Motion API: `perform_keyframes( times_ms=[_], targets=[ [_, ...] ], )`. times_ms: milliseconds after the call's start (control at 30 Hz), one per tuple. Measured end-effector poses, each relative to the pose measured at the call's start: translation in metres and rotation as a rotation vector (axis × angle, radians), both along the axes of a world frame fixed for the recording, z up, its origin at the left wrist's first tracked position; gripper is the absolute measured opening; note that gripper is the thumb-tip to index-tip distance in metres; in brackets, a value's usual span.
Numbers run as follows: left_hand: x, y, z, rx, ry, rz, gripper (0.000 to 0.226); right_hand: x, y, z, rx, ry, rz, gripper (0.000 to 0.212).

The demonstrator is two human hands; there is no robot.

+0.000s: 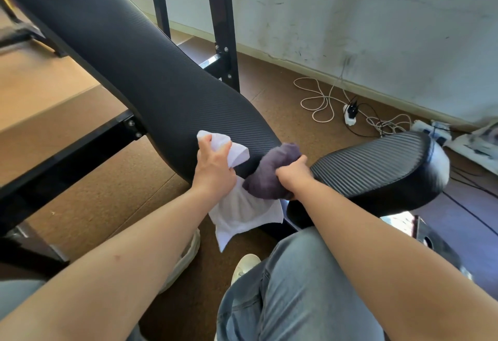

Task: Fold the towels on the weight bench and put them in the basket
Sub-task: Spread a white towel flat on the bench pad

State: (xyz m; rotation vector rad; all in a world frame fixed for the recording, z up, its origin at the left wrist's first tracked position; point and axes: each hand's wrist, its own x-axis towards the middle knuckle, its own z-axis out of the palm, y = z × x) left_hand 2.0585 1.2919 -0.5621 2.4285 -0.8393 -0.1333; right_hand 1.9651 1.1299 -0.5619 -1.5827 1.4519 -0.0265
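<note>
My left hand (215, 171) grips the white towel (242, 211), my right hand (292, 176) the purple towel (272, 168), at the worktop's (151, 71) near end.

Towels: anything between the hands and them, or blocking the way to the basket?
Nothing between: the left hand already grips the white towel, the right hand the purple towel. No basket is in view, so that path cannot be judged.

The black ribbed weight bench (140, 71) stands on brown carpeted floor (107, 195), towels bunched at its seat gap.
</note>
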Motion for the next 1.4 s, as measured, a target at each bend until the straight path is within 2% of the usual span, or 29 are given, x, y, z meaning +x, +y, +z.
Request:
perform_keyframes(
  times_ms=[67,100,133,200,267,400,467,533,667,800,867,1000,1100,1233,1400],
  targets=[
    [0.002,0.001,-0.006,0.250,-0.095,-0.094,0.081,-0.007,0.004,-0.003,-0.181,0.115,0.141,0.094],
    [0.003,0.001,-0.010,0.366,-0.132,-0.138,0.089,-0.010,0.007,-0.005,-0.293,0.147,0.240,0.099],
    [0.003,0.002,-0.014,0.463,-0.171,-0.173,0.094,-0.013,0.011,-0.006,-0.423,0.192,0.353,0.096],
    [0.004,0.006,-0.021,0.573,-0.236,-0.206,0.095,-0.014,0.016,-0.007,-0.671,0.346,0.584,0.076],
    [0.005,0.009,-0.026,0.569,-0.257,-0.188,0.086,-0.014,0.016,-0.006,-0.777,0.491,0.731,0.058],
    [0.008,0.013,-0.031,0.381,-0.182,-0.156,0.060,-0.013,0.013,0.005,-0.776,0.557,0.788,0.052],
    [0.010,0.017,-0.029,0.244,-0.062,-0.125,0.055,-0.011,0.014,0.009,-0.800,0.447,0.816,0.050],
    [0.011,0.020,-0.024,0.150,0.015,-0.103,0.055,-0.006,0.018,0.014,-0.804,0.246,0.854,0.051],
    [0.011,0.030,-0.007,0.022,0.094,-0.128,0.060,0.008,0.036,0.026,-0.678,-0.107,0.945,0.053],
    [0.013,0.047,0.012,-0.167,0.184,-0.183,0.052,0.025,0.060,0.038,-0.620,-0.159,1.087,0.060],
    [0.018,0.060,0.019,-0.236,0.233,-0.202,0.050,0.035,0.067,0.041,-0.679,-0.191,1.044,0.045],
    [0.031,0.086,0.035,-0.207,0.177,-0.115,0.056,0.045,0.075,0.055,-0.673,-0.381,0.874,0.019],
    [0.039,0.098,0.053,-0.234,0.138,0.041,0.034,0.049,0.085,0.076,-0.636,-0.513,0.850,0.018],
    [0.049,0.117,0.070,-0.146,0.041,0.223,0.011,0.058,0.097,0.102,-0.556,-0.594,0.826,0.019],
    [0.057,0.140,0.089,-0.058,-0.039,0.280,0.015,0.064,0.104,0.127,-0.538,-0.685,0.662,0.021]
  ],
)
